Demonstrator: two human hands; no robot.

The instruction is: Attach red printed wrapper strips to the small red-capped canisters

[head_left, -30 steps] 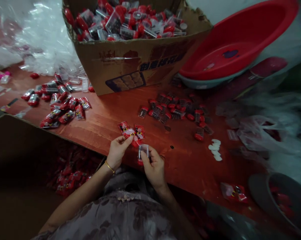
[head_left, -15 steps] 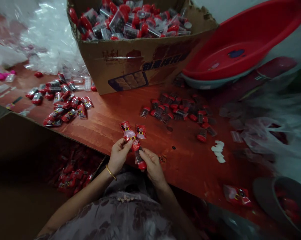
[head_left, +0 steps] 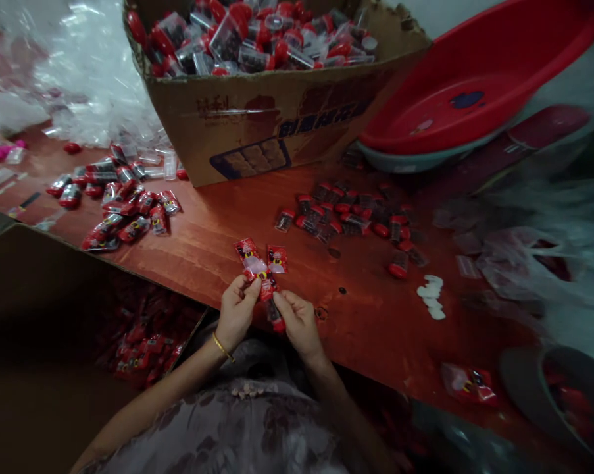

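Left hand point(head_left: 237, 308) pinches the red printed sleeve point(head_left: 255, 266) at its lower end, just above the bench point(head_left: 208, 237) edge. Right hand point(head_left: 297, 320) grips the small red-capped vial point(head_left: 275, 317), touching the sleeve's mouth. Light, slick film: best held by the edges.

The hands meet at the near edge of the table point(head_left: 218, 230), the left hand point(head_left: 237, 311) just left of the right hand point(head_left: 299, 322), a sleeved strip point(head_left: 257, 268) and a small capsule point(head_left: 275, 317) between them; a cardboard box point(head_left: 277, 125) full of capsules stands behind; wrapped packets point(head_left: 123, 210) lie to the left; loose capsules point(head_left: 350, 217) lie to the right; a basin point(head_left: 474, 99) sits behind those; a second box point(head_left: 54, 309) stands below the table's edge, left.
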